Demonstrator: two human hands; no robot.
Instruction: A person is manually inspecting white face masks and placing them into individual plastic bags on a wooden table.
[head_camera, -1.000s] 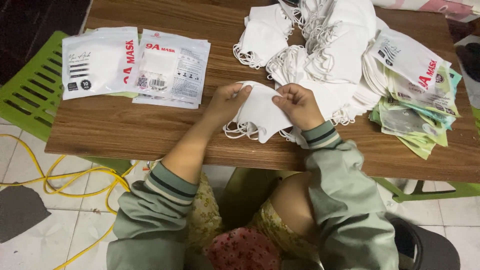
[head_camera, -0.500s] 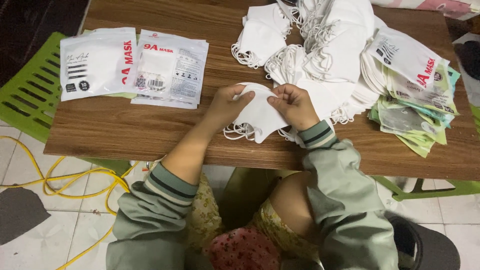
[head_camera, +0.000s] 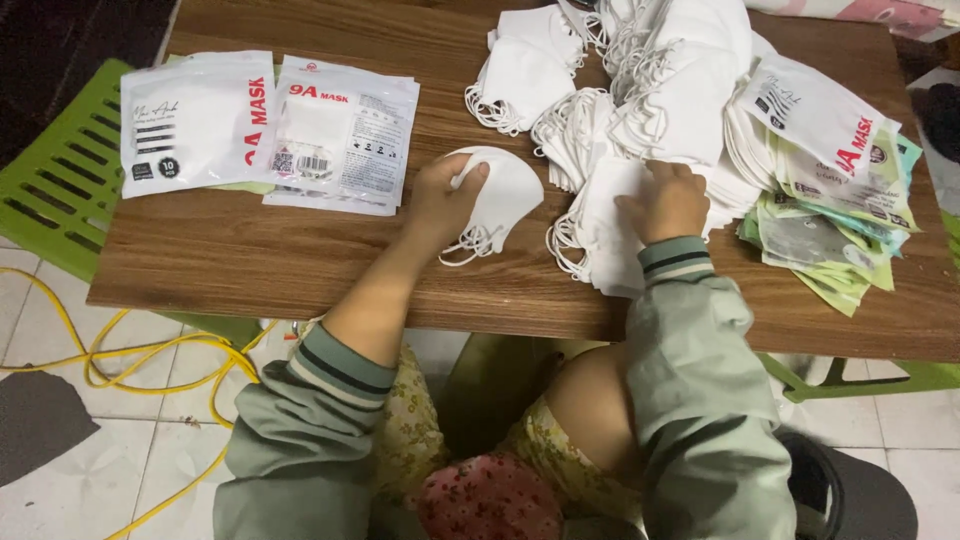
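My left hand (head_camera: 447, 195) holds a small stack of folded white face masks (head_camera: 503, 196) on the wooden table (head_camera: 250, 260), ear loops trailing toward the front edge. My right hand (head_camera: 668, 201) rests on another flat stack of white masks (head_camera: 605, 230) just to the right, fingers curled on its top sheet. Both stacks lie near the table's front middle.
Two flat white mask pouches (head_camera: 270, 130) lie at the table's left. A big heap of loose white masks (head_camera: 640, 90) fills the back middle. A pile of printed pouches (head_camera: 830, 180) sits at the right. A green plastic chair (head_camera: 55, 190) and yellow cable (head_camera: 150, 360) are at left.
Both hands held one mask stack together before. Now the left hand has moved that stack leftward alone, and the right hand has shifted right onto a second stack.
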